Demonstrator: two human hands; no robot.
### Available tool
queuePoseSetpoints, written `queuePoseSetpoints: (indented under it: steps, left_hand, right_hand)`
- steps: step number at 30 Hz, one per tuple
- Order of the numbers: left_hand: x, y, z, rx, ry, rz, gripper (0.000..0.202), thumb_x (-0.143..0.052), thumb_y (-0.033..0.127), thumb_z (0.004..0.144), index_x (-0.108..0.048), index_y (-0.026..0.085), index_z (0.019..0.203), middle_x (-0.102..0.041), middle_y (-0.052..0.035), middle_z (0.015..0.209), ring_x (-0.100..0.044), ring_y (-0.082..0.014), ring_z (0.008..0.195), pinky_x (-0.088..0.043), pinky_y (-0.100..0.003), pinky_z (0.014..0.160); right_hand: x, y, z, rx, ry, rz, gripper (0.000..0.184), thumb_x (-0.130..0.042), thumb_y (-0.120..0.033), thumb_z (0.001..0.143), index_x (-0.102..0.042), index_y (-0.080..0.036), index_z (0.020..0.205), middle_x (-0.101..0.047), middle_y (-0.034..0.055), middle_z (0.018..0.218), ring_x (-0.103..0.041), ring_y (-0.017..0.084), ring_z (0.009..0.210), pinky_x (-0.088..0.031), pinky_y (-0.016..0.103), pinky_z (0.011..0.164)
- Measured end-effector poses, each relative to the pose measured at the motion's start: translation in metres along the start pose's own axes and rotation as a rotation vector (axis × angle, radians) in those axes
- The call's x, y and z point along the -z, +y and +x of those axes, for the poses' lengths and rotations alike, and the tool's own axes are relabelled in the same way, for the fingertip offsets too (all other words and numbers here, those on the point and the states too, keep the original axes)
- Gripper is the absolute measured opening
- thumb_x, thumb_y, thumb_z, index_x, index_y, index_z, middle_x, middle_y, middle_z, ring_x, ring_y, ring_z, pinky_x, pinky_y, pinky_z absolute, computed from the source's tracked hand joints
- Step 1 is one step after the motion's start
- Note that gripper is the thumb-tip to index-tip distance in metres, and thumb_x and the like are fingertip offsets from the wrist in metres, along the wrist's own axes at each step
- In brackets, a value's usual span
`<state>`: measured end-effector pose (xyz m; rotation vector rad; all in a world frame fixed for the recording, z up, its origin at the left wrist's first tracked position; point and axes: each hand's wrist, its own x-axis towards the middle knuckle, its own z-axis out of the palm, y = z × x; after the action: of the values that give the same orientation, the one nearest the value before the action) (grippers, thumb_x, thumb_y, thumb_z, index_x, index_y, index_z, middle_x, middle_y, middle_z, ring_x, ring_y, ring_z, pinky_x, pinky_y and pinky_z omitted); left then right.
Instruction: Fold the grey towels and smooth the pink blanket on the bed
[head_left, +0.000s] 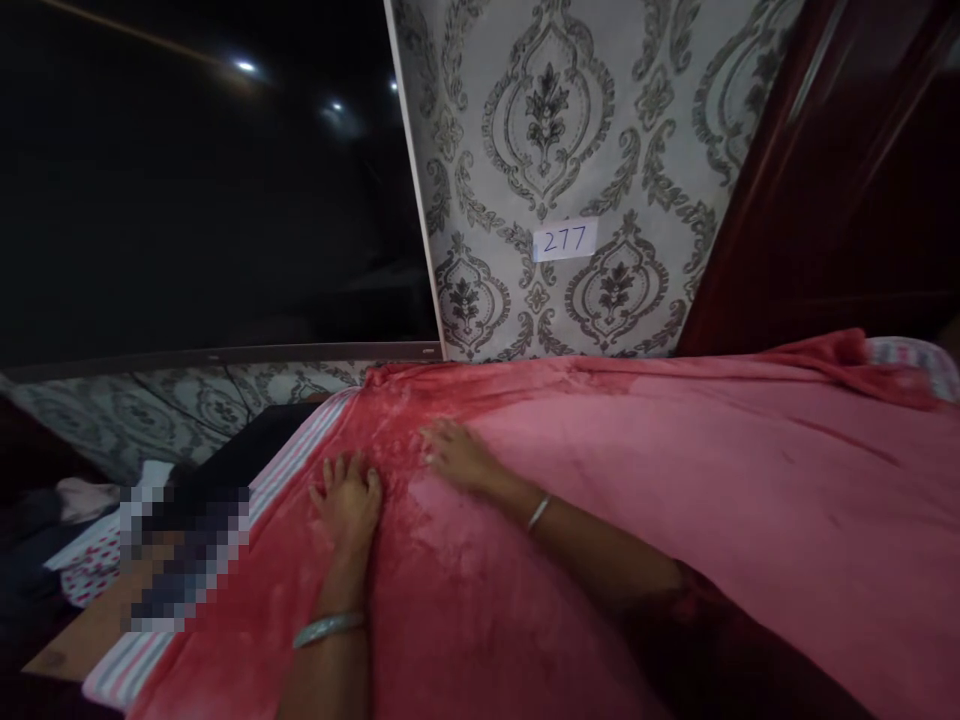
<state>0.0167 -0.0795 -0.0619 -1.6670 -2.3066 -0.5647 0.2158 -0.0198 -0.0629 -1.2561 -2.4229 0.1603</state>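
Observation:
A red and pink plush blanket (712, 480) lies spread over a flat surface. Near its left edge my left hand (349, 500) rests on the darker red part, fingers spread and palm down. Farther in and slightly beyond, my right hand (459, 455) lies on the blanket where red meets pink, its fingers stretched out and a little blurred. Both hands hold nothing. Under the blanket, a striped cloth edge (300, 450) shows along the left side. The blanket is bunched in folds at the far right corner.
Behind the far edge stands a patterned wall (480, 170) with a paper label (565, 240) reading 277. A large dark screen (210, 200) is at the left, a dark red wooden panel (847, 200) at the right. Folded cloths (90, 570) lie low on the left.

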Motion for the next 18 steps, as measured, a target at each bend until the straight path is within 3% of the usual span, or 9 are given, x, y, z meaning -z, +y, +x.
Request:
queuePoseSetpoints:
  steps: [3,6,9,11,14,18]
  left_hand:
    - [-0.005,0.0,0.0,-0.017,-0.12,0.083,0.052,-0.033,0.031,0.096,-0.053,0.018,0.142,-0.05,-0.0147,0.15,-0.037,-0.0333,0.143,-0.028,-0.064,0.113]
    - [-0.009,0.001,0.001,-0.009,-0.183,0.141,0.053,-0.03,0.03,0.097,-0.049,0.019,0.146,-0.045,-0.0134,0.154,-0.037,-0.0322,0.144,-0.026,-0.063,0.115]
    - [-0.011,-0.001,0.002,0.0,-0.196,0.158,0.054,-0.028,0.03,0.098,-0.047,0.021,0.147,-0.044,-0.0122,0.156,-0.036,-0.0319,0.145,-0.026,-0.063,0.115]
    - [-0.012,-0.002,0.003,-0.007,-0.196,0.148,0.053,-0.028,0.031,0.098,-0.047,0.021,0.147,-0.044,-0.0124,0.155,-0.037,-0.0319,0.144,-0.026,-0.063,0.114]
    - [-0.012,-0.004,0.006,-0.02,-0.196,0.121,0.053,-0.029,0.033,0.098,-0.048,0.021,0.145,-0.044,-0.0128,0.155,-0.038,-0.0323,0.144,-0.029,-0.064,0.113]
    - [-0.016,-0.011,0.01,-0.05,-0.166,0.105,0.052,-0.033,0.032,0.095,-0.052,0.02,0.142,-0.049,-0.0135,0.151,-0.042,-0.0346,0.14,-0.035,-0.065,0.109]
  right_hand:
    - [-0.027,-0.036,0.041,0.108,-0.046,0.043,0.047,-0.04,-0.042,0.101,-0.046,-0.034,0.148,-0.036,-0.0034,0.16,-0.032,0.024,0.147,-0.025,0.05,0.119]
    - [-0.034,-0.025,0.068,0.139,-0.065,0.037,0.042,-0.044,-0.037,0.1,-0.057,-0.029,0.139,-0.045,-0.0002,0.155,-0.038,0.028,0.144,-0.026,0.057,0.117]
    - [-0.02,0.023,0.074,0.048,-0.029,-0.077,0.043,-0.047,-0.037,0.1,-0.055,-0.027,0.141,-0.046,0.0023,0.154,-0.04,0.026,0.143,-0.029,0.052,0.115]
    - [-0.001,0.067,0.061,-0.05,-0.011,-0.166,0.046,-0.045,-0.038,0.101,-0.049,-0.026,0.145,-0.043,0.0034,0.156,-0.039,0.023,0.143,-0.029,0.05,0.115]
    - [0.035,0.14,0.02,-0.19,0.01,-0.231,0.048,-0.034,-0.037,0.105,-0.043,-0.02,0.149,-0.04,0.0084,0.157,-0.036,0.023,0.144,-0.027,0.052,0.115]
    - [0.087,0.227,-0.062,-0.434,0.018,-0.319,0.049,-0.036,-0.036,0.104,-0.048,-0.018,0.147,-0.037,0.0131,0.158,-0.032,0.028,0.147,-0.026,0.054,0.116]
